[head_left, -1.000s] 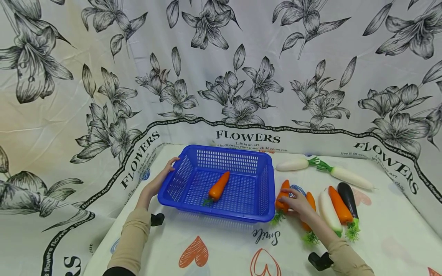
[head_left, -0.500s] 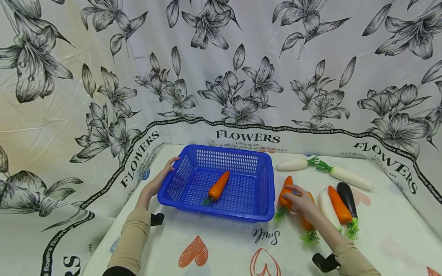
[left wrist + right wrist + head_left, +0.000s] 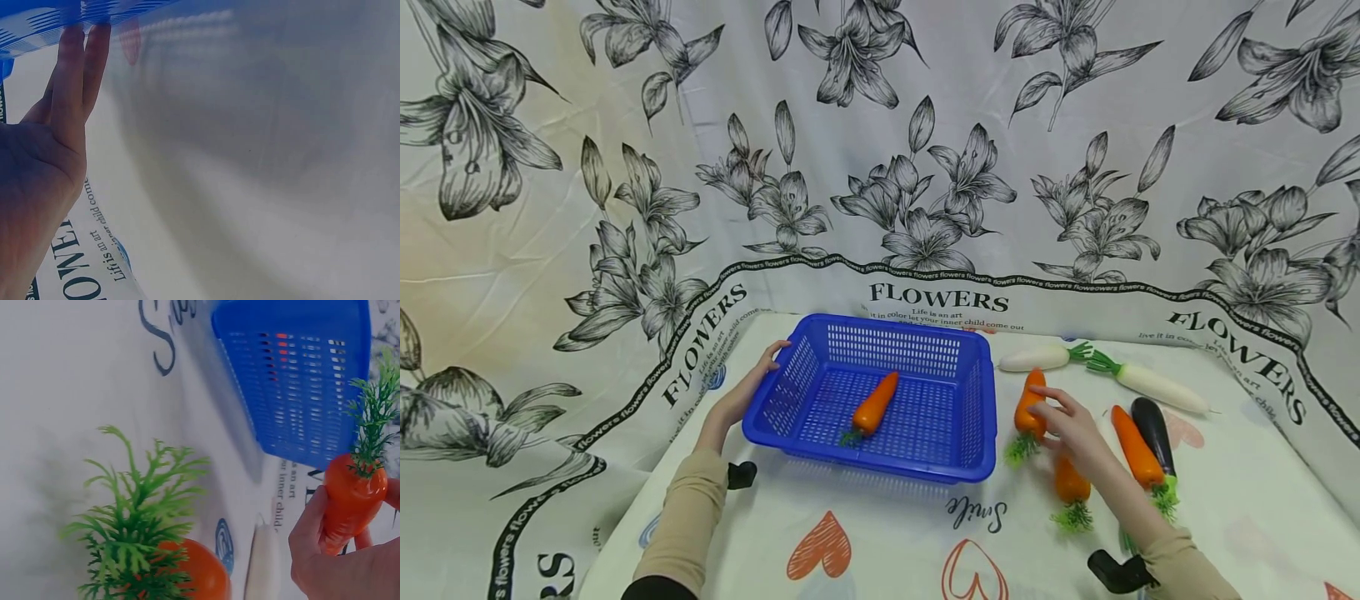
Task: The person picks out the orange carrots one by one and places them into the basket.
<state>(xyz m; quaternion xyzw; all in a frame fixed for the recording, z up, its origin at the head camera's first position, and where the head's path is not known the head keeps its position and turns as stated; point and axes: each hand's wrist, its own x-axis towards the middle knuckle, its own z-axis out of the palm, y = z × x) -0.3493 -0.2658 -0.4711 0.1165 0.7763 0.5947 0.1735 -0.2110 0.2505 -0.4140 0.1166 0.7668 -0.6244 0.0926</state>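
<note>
My left hand (image 3: 748,387) touches the left end of a blue perforated plastic basket (image 3: 868,458); in the left wrist view its fingers (image 3: 70,87) reach up straight against the basket's side. One orange carrot with green leaves (image 3: 876,406) lies inside the basket. Right of the basket, my right hand (image 3: 1075,429) holds another carrot (image 3: 1030,408) between thumb and fingers, leafy end toward the near side. The right wrist view shows this held carrot (image 3: 353,497) with its leaves upward. A further carrot (image 3: 1070,481) lies just below my right hand, partly covered by it.
Farther right lie a carrot (image 3: 1135,446) and a dark eggplant (image 3: 1152,421) side by side. Two white radishes with green tops, one left (image 3: 1033,358) and one right (image 3: 1161,388), lie at the back. A flower-printed curtain (image 3: 880,167) rises behind the table.
My right hand has moved slightly back and to the right, carrying its carrot away from the basket's right side. The white vegetable beside it is now mostly hidden. My left hand and the basket stay put.
</note>
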